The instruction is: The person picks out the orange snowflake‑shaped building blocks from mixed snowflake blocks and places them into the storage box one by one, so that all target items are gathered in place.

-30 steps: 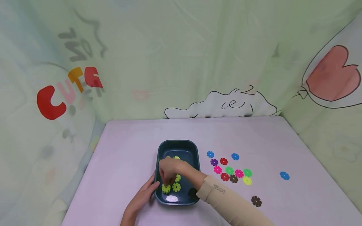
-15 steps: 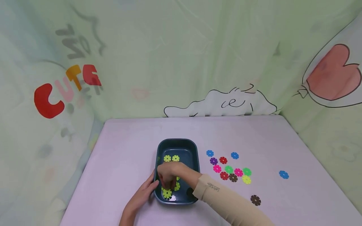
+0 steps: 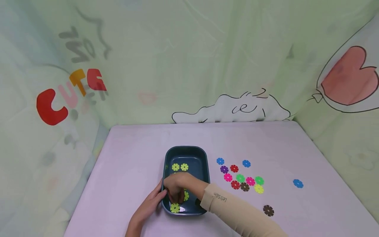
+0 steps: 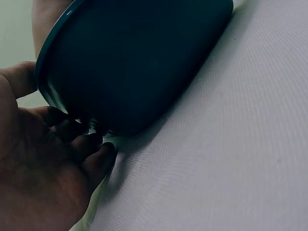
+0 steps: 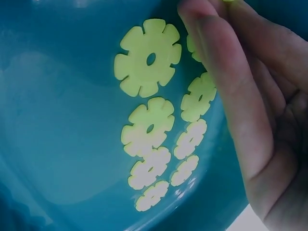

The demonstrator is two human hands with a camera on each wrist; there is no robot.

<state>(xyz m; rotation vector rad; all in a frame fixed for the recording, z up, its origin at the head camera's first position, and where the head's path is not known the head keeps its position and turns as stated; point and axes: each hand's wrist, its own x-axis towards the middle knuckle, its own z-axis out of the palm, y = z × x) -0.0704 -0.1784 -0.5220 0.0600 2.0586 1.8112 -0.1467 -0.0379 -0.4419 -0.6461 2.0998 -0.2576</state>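
A dark teal tray (image 3: 202, 164) stands on the table, with yellow-green flower-shaped snowflake discs (image 5: 147, 57) lying flat in two rows inside. My left hand (image 3: 150, 203) holds the tray's left side, thumb at the rim and fingers against the outer wall in the left wrist view. Inside the tray, my right hand (image 3: 175, 187) points down with bent fingers. It pinches a yellow snowflake disc (image 3: 175, 208) near the tray's front left corner; only a sliver of that disc shows at the top of the right wrist view. My right hand hides part of the rows from the head view.
Right of the tray, several loose discs lie on the table, among them a purple disc (image 3: 224, 169), a red disc (image 3: 235, 185) and a yellow disc (image 3: 259, 189). Farther out are a blue disc (image 3: 297, 183) and a brown disc (image 3: 268, 210). A printed curtain (image 3: 142, 65) hangs behind.
My right hand has moved a little toward the tray's near end, and the yellow snowflake disc at its fingertips has shifted that way too. My left hand keeps its place on the tray.
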